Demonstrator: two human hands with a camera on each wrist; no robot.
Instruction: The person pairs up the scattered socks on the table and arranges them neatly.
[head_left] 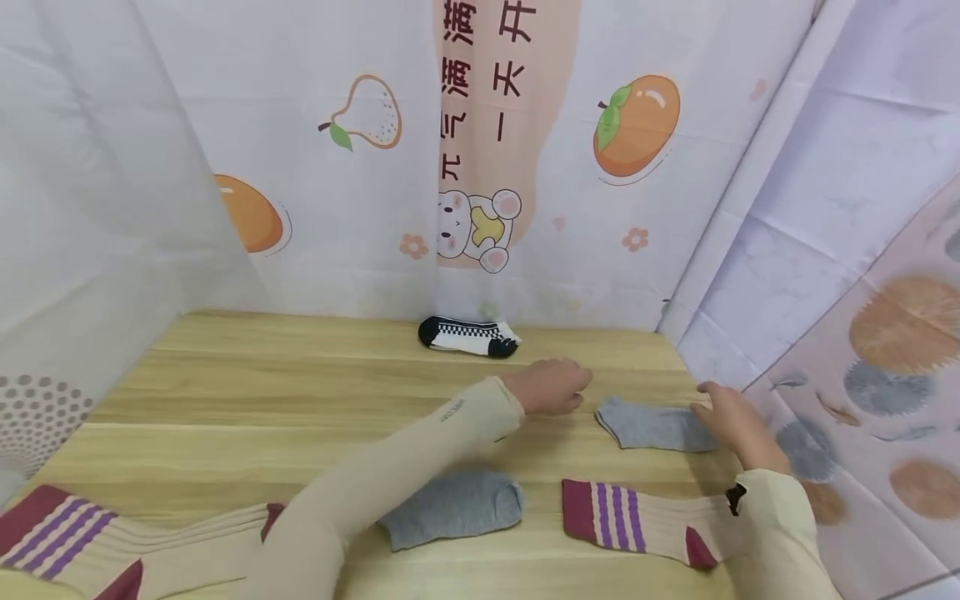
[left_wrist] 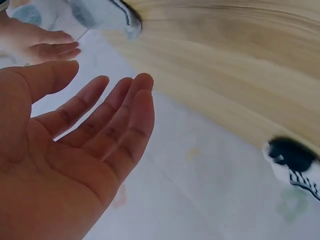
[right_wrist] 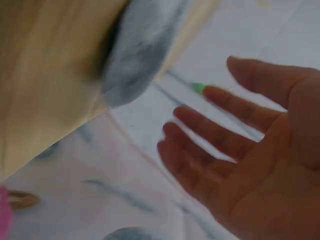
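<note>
A grey ankle sock [head_left: 656,427] lies flat on the wooden table between my two hands. To its left, my left hand [head_left: 551,386] hovers with loosely bent fingers; its palm [left_wrist: 60,160] holds nothing. At the sock's right end is my right hand [head_left: 742,425], fingers relaxed and apart from the fabric in the right wrist view, where the sock's grey toe [right_wrist: 135,70] shows blurred. Another grey sock [head_left: 457,508] is partly covered by the left forearm. A cream sock with maroon and purple bands [head_left: 652,521] runs under the right wrist.
At the table's back edge lies a black-and-white checkered sock [head_left: 468,337]. A second cream, maroon and purple sock [head_left: 150,542] rests front left, partly behind the left sleeve. Printed curtains [head_left: 337,208] enclose the wooden table [head_left: 300,392] at the back and sides.
</note>
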